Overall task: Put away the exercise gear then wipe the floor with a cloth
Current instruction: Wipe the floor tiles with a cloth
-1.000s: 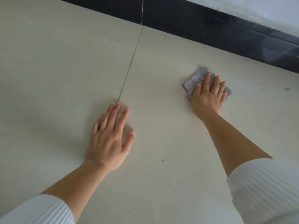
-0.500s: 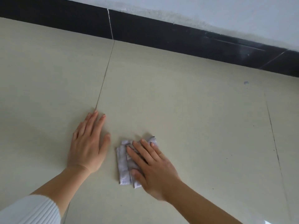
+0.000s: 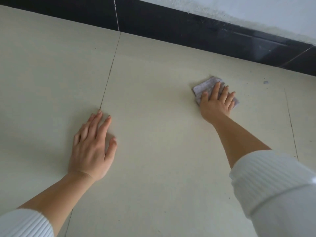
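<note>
Right hand [image 3: 215, 104] lies flat on the folded grey cloth [image 3: 204, 87], fingers straight and slightly spread, pressing it to the pale tiled floor [image 3: 162, 134] near the black skirting [image 3: 188, 26]. Left hand [image 3: 91, 149] rests palm-down on the floor well apart from the cloth, fingers extended (fingertips at a grout line [image 3: 109, 72]). Both sleeves are white ribbed knit.
</note>
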A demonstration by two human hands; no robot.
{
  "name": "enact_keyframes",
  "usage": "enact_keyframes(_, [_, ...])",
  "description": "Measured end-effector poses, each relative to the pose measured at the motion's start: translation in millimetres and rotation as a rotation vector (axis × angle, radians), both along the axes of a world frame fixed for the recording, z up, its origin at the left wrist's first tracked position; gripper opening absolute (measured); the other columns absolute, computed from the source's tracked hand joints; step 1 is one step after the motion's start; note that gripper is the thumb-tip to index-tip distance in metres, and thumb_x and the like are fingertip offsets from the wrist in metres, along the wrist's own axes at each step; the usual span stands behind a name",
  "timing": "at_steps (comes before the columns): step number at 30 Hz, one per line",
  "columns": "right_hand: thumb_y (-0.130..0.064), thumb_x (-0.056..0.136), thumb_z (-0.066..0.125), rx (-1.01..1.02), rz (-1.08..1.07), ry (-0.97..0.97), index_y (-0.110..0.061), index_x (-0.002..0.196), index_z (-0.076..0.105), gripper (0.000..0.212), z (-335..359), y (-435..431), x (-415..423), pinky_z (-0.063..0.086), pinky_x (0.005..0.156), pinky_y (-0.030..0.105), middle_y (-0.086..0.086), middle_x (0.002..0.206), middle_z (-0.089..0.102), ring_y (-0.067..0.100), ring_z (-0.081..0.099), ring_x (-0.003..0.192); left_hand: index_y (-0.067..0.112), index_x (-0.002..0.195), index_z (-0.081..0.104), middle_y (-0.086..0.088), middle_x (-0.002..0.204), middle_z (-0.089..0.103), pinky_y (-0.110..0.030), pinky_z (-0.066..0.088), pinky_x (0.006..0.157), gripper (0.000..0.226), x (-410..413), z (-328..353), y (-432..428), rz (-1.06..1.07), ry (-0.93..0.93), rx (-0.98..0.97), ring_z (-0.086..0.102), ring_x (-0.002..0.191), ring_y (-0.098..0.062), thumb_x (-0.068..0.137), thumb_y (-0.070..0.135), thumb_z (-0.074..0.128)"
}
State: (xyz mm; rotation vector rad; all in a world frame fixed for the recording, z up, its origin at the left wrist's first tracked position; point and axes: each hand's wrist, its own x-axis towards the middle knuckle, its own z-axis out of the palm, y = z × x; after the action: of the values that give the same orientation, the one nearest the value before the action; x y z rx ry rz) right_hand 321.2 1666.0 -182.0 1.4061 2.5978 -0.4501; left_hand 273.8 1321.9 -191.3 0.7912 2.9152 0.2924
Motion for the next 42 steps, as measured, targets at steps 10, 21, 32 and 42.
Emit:
enact_keyframes(10, [-0.048,0.1,0.019,-0.002,0.316,-0.008,-0.029,0.152,-0.006,0.061,9,-99,64,-0.012,0.117,0.039,0.004,0.16,-0.011,0.026,-0.017,0.145,0.016,0.141,0.038,-0.008,0.154,0.029,-0.045,0.025,0.107,0.063,1,3,2,0.001,-0.012,0.0,0.025,0.14,-0.027,0.085,0.044,0.028])
enact_keyframes(21, [-0.047,0.097,0.027,-0.111,0.857,0.009,-0.03,0.152,0.018,0.058,14,-273,185,0.01,0.118,0.048,0.001,0.158,0.02,0.027,0.011,0.146,-0.007,0.141,0.033,-0.026,0.149,0.03,-0.051,0.026,0.113,0.074,5,10,-7,-0.149,-0.088,-0.127,0.027,0.139,-0.041,0.089,0.043,0.019])
enact_keyframes(32, [-0.045,0.101,0.002,0.128,0.906,-0.146,-0.022,0.15,0.021,0.057,8,-155,185,0.017,0.112,0.044,0.007,0.152,0.034,0.032,0.026,0.142,0.01,0.149,-0.012,-0.006,0.157,-0.021,-0.038,-0.005,0.117,0.068,54,15,-16,-0.031,-0.257,-0.223,-0.017,0.145,-0.02,0.098,0.044,0.017])
enact_keyframes(42, [-0.039,0.101,0.003,0.103,0.255,-0.244,-0.025,0.149,-0.018,0.054,13,-59,132,-0.01,0.118,0.039,0.0,0.159,-0.017,0.024,-0.019,0.145,0.015,0.146,-0.024,-0.002,0.153,-0.033,-0.035,-0.014,0.115,0.073,50,18,-15,-0.031,-0.37,-0.261,-0.03,0.14,-0.016,0.095,0.053,0.014])
